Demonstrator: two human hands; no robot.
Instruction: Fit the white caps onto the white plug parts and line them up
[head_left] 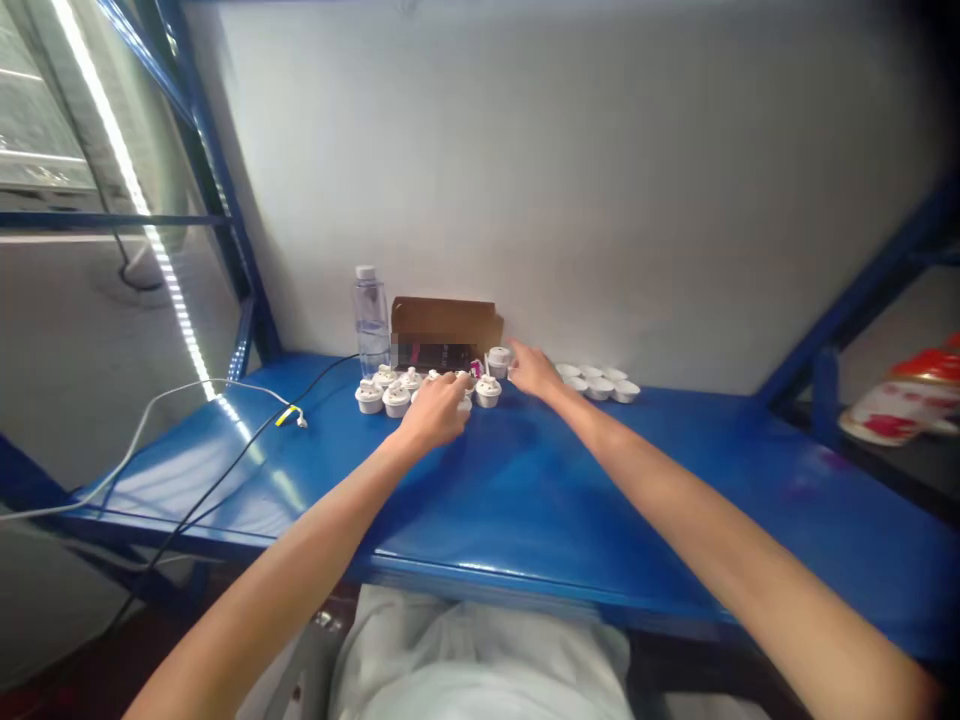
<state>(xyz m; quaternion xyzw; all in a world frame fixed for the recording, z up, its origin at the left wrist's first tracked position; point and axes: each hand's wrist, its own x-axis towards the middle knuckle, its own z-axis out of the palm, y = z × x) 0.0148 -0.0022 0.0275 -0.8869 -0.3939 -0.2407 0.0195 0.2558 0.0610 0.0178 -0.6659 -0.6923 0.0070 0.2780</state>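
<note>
Several small white cups with white, dark-dotted tops (369, 396) stand grouped on the blue table. Among them, at the group's right side, my left hand (437, 412) has its fingers curled down over one small white cup (465, 404), mostly hidden by the hand. One topped cup (488, 392) stands just right of those fingers. Behind it, my right hand (532, 370) holds another small white cup (499, 360) by its right side, index finger and thumb against it. To the right of that hand are several white cups without raised tops (598, 386), set close together in rows.
A clear water bottle (370, 325) and an open brown cardboard box (448, 318) stand behind the cups. A black cable (247, 450) and a white cable (150, 405) cross the left of the table (480, 500). A red-and-white container (900, 400) is far right.
</note>
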